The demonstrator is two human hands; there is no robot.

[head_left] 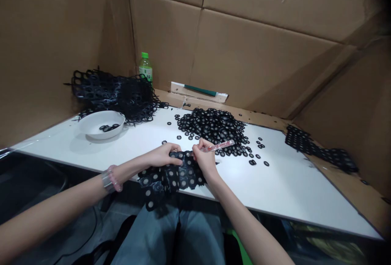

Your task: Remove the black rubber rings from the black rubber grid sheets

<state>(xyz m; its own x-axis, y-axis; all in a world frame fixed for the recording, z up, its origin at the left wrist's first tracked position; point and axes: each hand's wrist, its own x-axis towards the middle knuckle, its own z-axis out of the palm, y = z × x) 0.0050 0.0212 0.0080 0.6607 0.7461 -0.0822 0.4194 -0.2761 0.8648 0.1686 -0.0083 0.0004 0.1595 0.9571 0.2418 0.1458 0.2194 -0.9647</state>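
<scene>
A black sheet of joined rings with pale round centres (183, 175) lies over the table's front edge, its left part drooping above my lap. My left hand (163, 155) pinches the sheet's upper edge between thumb and fingers. Closed around a pen-like tool with a clear, reddish barrel (221, 146) is my right hand (204, 159), at the sheet's upper right. The tool's tip points down-left to the sheet; its exact contact is hidden by my fingers. Just behind my hands a heap of loose black rings (210, 124) spreads across the table.
On the white table (275, 187), a white bowl (102, 124) holds several black rings. Behind it sits a tangle of black punched-out webbing (116, 93) beside a green-capped bottle (146, 67). More black sheets (320, 151) lie at the right edge. Cardboard walls (244, 61) enclose the table.
</scene>
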